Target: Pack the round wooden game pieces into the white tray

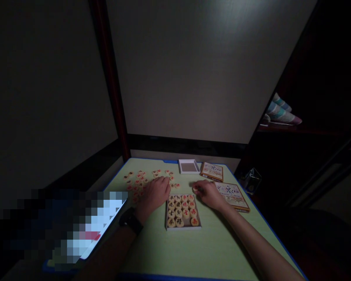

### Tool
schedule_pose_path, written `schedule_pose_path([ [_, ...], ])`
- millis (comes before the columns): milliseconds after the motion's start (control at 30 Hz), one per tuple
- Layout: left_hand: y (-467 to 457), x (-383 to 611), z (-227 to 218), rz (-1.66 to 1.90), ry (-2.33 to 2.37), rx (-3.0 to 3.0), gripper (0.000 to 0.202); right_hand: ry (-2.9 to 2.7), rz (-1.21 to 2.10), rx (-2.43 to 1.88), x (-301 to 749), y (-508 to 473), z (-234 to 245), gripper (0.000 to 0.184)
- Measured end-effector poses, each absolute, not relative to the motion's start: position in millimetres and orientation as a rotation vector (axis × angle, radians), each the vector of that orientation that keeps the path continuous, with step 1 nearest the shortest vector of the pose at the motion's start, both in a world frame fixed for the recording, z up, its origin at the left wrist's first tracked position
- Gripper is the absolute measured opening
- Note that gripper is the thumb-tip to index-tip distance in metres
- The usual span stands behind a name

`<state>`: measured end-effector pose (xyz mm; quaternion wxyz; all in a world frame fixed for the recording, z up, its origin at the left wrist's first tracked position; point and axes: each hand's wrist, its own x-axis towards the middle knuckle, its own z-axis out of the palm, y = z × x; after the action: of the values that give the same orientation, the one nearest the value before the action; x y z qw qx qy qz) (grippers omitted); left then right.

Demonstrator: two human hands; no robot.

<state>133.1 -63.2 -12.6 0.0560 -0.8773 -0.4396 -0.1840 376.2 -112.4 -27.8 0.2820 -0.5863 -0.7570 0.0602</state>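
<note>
Right Hand Pinching a Round Piece

The right hand (207, 193), right of the frame's centre, is gripping one round piece (195, 189) at its fingertips. Below centre, a shallow box (187, 223) is holding packed pieces (185, 204), a gap showing in its nearest row. The left hand (157, 190) is reaching beside the loose pieces (139, 181) left of centre (whether it's grasping any, I can't tell from here).

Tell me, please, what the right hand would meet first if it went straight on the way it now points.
The right hand would probably meet the loose round pieces beside the left hand first, though depth is hard to judge here.
</note>
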Motion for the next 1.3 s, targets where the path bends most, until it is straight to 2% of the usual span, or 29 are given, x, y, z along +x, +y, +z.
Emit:
schedule_pose_path([
  [267,-64.9,134.9,-11.6,-0.553,-1.28,-2.691,0.022,-2.049,0.157,-1.633,374.7,-113.8,-26.9,0.025],
  [433,-72.8,138.6,-13.0,-0.736,-1.148,-2.692,0.017,-2.052,0.192,-1.631,373.9,-108.5,-26.9,0.025],
  [700,-114.3,152.9,-4.0,-1.214,-0.48,-2.581,0.018,-2.1,0.264,-1.561,358.2,-75.5,-20.2,0.026],
  [833,-127.0,161.8,-6.6,-1.292,-0.238,-2.555,0.017,-2.134,0.298,-1.542,346.8,-60.2,-17.0,0.027],
  [1000,-129.8,166.8,-10.7,-1.268,-0.148,-2.572,0.012,-2.129,0.362,-1.546,339.4,-49.8,-7.7,0.035],
  [1200,-133.3,168.2,-6.9,-1.399,-0.078,-2.518,0.015,-2.22,0.191,-1.445,315.9,-44.2,14.7,0.026],
  [1300,-132.8,168.9,-7.2,-1.381,-0.122,-2.561,0.014,-2.351,0.245,-1.31,288.0,-42.9,21.6,0.024],
])
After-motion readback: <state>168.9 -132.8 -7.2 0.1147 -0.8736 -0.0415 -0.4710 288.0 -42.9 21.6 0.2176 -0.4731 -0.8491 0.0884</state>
